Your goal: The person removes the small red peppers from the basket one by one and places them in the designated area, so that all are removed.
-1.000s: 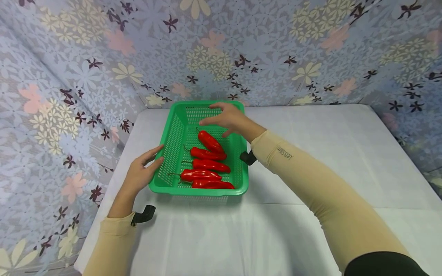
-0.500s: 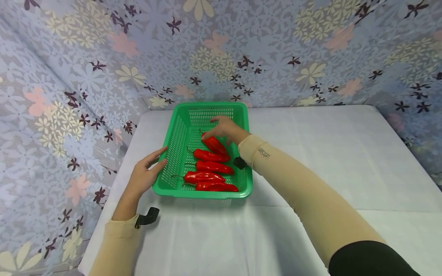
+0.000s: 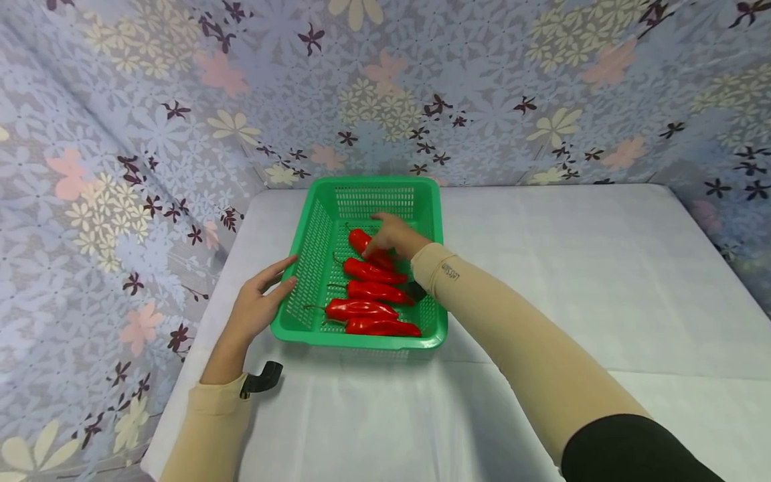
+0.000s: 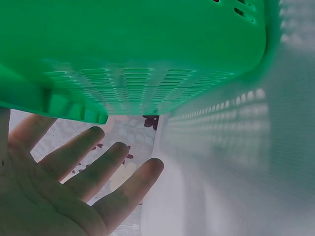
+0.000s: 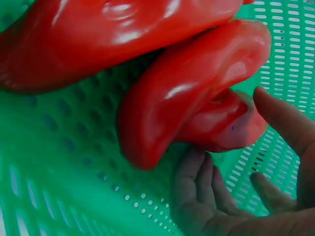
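Red peppers [image 3: 364, 309] with green stems lie in a row in the green plastic basket [image 3: 352, 341]. My right hand [image 3: 394, 235] is down inside the basket, over the farthest red pepper [image 3: 359, 239]. In the right wrist view, the thumb lies at one side of this pepper [image 5: 221, 128] and curled fingers [image 5: 189, 184] meet its other side; a neighbouring pepper [image 5: 197, 83] overlaps part of it. At the basket's left rim, my left hand [image 3: 255, 304] has straight, spread fingers. The left wrist view shows those fingers [image 4: 135, 184] close under the rim.
The basket stands on a white-covered table [image 3: 560, 268], toward its left back side. A flowered cloth [image 3: 482, 87] rises behind and at the sides. Black wrist camera mounts [image 3: 265, 377] jut from the sleeves.
My right hand has lowered from above the basket's far end onto the farthest pepper, its fingers drawing in around it. My left hand stays at the rim. The head view has shifted slightly.
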Tool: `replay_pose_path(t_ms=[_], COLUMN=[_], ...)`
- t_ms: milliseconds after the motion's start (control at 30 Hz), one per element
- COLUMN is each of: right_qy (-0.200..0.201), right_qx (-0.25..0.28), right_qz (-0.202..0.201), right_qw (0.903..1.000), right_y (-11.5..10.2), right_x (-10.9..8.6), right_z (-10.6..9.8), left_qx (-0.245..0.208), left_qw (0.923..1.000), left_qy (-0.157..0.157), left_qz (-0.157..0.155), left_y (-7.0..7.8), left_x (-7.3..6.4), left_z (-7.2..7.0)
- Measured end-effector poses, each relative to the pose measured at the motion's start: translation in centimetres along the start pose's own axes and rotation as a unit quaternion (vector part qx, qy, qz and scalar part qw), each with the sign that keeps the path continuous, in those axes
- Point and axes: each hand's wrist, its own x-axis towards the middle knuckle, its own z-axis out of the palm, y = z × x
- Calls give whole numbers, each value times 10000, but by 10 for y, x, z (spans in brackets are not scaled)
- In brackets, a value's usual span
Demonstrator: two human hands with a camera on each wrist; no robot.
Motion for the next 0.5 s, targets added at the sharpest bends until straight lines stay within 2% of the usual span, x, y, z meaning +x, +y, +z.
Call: replay_pose_path(t_ms=[100,333,500], right_qy=[-59,-209,-241], right_qx=[-18,-733,-684], right_qz=[-133,-420,-363], right_qw=[9999,9962,9967], right_y=[4,3,1], right_x=[4,3,-2], right_z=[0,6,7], left_qx=[-27,-118,-109], left_qw=[10000,9999,9999], left_qy=[-30,-64,-53], left_qz=[15,70,56], left_y=[0,-1,0], left_x=[1,0,0], left_z=[1,2,1])
